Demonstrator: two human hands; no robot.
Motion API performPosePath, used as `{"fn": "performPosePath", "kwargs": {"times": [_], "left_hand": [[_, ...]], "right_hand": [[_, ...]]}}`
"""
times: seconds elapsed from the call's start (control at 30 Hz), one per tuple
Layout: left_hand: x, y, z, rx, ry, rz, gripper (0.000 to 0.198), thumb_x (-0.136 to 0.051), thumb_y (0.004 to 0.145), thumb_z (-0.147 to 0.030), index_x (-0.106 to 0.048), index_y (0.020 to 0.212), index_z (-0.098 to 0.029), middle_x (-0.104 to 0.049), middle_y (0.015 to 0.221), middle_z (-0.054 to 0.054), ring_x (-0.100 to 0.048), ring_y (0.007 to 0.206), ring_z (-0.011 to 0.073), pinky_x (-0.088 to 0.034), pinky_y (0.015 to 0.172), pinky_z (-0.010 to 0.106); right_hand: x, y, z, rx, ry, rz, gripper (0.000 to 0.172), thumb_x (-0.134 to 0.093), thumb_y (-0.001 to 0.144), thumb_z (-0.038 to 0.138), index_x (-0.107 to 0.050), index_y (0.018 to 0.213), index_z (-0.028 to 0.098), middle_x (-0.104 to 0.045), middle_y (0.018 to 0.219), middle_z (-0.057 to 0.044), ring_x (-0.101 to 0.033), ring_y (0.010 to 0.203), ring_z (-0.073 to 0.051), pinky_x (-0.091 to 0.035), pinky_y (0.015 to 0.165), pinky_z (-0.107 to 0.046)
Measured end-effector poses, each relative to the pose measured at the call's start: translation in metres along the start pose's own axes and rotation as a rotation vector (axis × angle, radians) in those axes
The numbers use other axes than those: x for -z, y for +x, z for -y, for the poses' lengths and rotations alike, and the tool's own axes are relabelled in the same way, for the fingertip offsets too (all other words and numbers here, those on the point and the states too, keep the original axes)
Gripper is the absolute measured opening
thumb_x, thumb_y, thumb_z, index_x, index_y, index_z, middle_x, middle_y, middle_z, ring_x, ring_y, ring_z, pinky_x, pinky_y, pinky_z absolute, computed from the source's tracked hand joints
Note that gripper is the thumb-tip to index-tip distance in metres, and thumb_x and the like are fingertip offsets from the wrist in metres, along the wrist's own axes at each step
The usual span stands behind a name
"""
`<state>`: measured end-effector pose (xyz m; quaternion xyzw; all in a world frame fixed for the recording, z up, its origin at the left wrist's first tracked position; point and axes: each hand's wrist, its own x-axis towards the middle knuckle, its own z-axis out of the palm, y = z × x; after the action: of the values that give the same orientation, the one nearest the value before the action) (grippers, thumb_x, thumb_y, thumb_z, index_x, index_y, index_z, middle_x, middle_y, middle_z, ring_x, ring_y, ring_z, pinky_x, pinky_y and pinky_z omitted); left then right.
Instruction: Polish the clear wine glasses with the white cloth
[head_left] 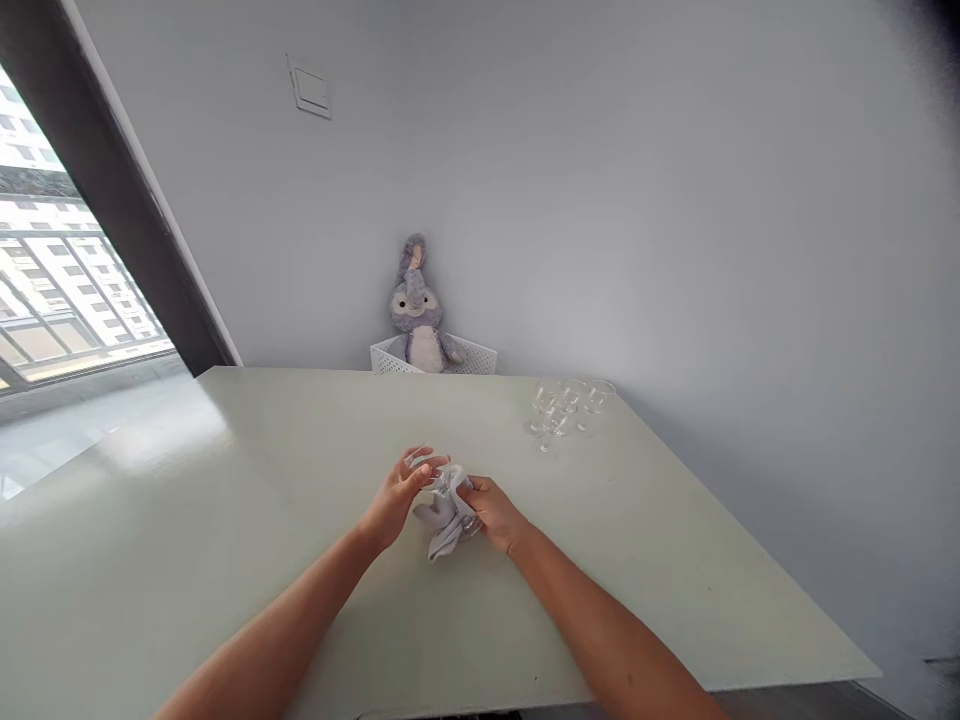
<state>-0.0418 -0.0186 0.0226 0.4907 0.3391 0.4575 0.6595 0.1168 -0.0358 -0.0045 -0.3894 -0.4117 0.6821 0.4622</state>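
Observation:
Near the middle of the pale green table (300, 560), my left hand (399, 495) has its fingers around the bowl of a clear glass (417, 460) that lies tilted. A crumpled light grey cloth (444, 520) wraps part of the glass. On the right of it, my right hand (491, 508) is closed on the cloth, with a clear rim or base showing just under the fingers. The glass is partly hidden by the cloth and fingers.
Several clear stemmed glasses (568, 395) stand in a group toward the table's back right. Behind the far edge, a grey plush rabbit (424, 345) sits in a white perforated basket (480, 358). Walls rise behind and to the right; a window is at the left.

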Motion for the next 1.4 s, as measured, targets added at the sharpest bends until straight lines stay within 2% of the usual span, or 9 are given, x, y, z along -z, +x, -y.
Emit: {"fn": "performPosePath", "kwargs": {"times": [0.2, 0.33, 0.57, 0.7, 0.87, 0.97, 1.07, 1.23, 1.4], "left_hand": [[0.004, 0.006, -0.006, -0.071, -0.200, -0.150, 0.042, -0.060, 0.073, -0.039, -0.040, 0.107, -0.023, -0.051, 0.119, 0.010, -0.060, 0.094, 0.0220, -0.045, 0.083, 0.040], [0.000, 0.003, -0.005, -0.223, -0.181, -0.287, 0.041, -0.059, 0.074, -0.036, -0.036, 0.107, -0.027, -0.047, 0.121, 0.007, -0.059, 0.097, 0.0204, -0.045, 0.085, 0.040], [-0.018, -0.015, 0.000, -0.611, 0.303, -0.188, 0.055, -0.065, 0.070, -0.030, -0.031, 0.114, -0.026, -0.044, 0.121, 0.010, -0.051, 0.108, 0.0232, -0.040, 0.092, 0.044], [-0.006, -0.012, -0.007, -0.827, 0.413, -0.271, 0.058, -0.064, 0.071, -0.024, -0.026, 0.115, -0.028, -0.040, 0.126, 0.011, -0.047, 0.112, 0.0235, -0.038, 0.093, 0.047], [-0.006, -0.011, -0.011, -0.827, 0.453, -0.253, 0.059, -0.063, 0.072, -0.024, -0.028, 0.118, -0.028, -0.040, 0.126, 0.010, -0.047, 0.113, 0.0237, -0.037, 0.094, 0.047], [-0.025, -0.015, -0.010, -0.804, 0.409, -0.111, 0.060, -0.063, 0.072, -0.030, -0.028, 0.121, -0.029, -0.041, 0.126, 0.010, -0.048, 0.112, 0.0242, -0.038, 0.093, 0.046], [-0.043, -0.021, -0.014, -0.703, 0.439, 0.050, 0.064, -0.061, 0.072, -0.038, -0.027, 0.125, -0.030, -0.039, 0.130, 0.011, -0.049, 0.111, 0.0257, -0.040, 0.091, 0.043], [-0.034, -0.020, -0.024, -0.566, 0.877, 0.202, 0.082, -0.063, 0.066, -0.048, -0.023, 0.134, -0.028, -0.035, 0.136, 0.011, -0.036, 0.122, 0.0298, -0.033, 0.097, 0.043], [0.007, -0.007, 0.004, -0.484, 1.103, 0.022, 0.054, -0.050, 0.077, -0.041, -0.036, 0.127, -0.028, -0.048, 0.125, 0.007, -0.044, 0.114, 0.0251, -0.037, 0.092, 0.040]], "right_hand": [[0.019, 0.004, 0.016, 0.176, 0.004, -0.411, 0.037, -0.064, 0.062, 0.051, -0.056, 0.074, 0.017, -0.055, 0.063, 0.000, -0.050, 0.055, -0.013, -0.040, 0.047, -0.024], [0.000, 0.001, 0.010, 0.189, -0.010, -0.226, 0.041, -0.058, 0.068, 0.054, -0.055, 0.088, 0.019, -0.056, 0.076, -0.002, -0.052, 0.063, -0.014, -0.041, 0.049, -0.023], [-0.029, 0.002, -0.017, 0.043, 0.048, -0.211, 0.041, -0.064, 0.062, 0.051, -0.055, 0.079, 0.015, -0.053, 0.061, 0.002, -0.046, 0.053, -0.011, -0.039, 0.052, -0.024], [-0.025, -0.025, 0.001, -0.051, -0.395, 0.033, 0.044, -0.055, 0.070, 0.054, -0.057, 0.096, 0.019, -0.057, 0.070, 0.000, -0.047, 0.047, -0.010, -0.036, 0.050, -0.025], [-0.019, -0.046, 0.043, 0.405, -1.126, -0.312, 0.037, -0.053, 0.077, 0.041, -0.055, 0.110, 0.025, -0.055, 0.097, -0.005, -0.052, 0.061, -0.013, -0.036, 0.060, -0.028], [-0.023, -0.044, 0.056, 0.547, -1.295, -0.295, 0.038, -0.049, 0.080, 0.032, -0.050, 0.117, 0.027, -0.057, 0.089, -0.004, -0.052, 0.064, -0.015, -0.034, 0.059, -0.027], [-0.024, -0.044, 0.056, 0.573, -1.321, -0.295, 0.023, -0.045, 0.082, 0.030, -0.059, 0.100, 0.025, -0.060, 0.076, -0.002, -0.051, 0.061, -0.014, -0.031, 0.055, -0.026], [0.022, -0.063, 0.046, 0.540, -1.117, -0.475, 0.019, -0.046, 0.080, 0.032, -0.062, 0.086, 0.024, -0.063, 0.073, -0.001, -0.054, 0.061, -0.015, -0.034, 0.060, -0.026], [0.113, -0.074, 0.053, 0.392, -0.903, -0.888, 0.030, -0.050, 0.072, 0.043, -0.063, 0.084, 0.018, -0.063, 0.068, -0.004, -0.053, 0.059, -0.019, -0.038, 0.060, -0.029]]}}
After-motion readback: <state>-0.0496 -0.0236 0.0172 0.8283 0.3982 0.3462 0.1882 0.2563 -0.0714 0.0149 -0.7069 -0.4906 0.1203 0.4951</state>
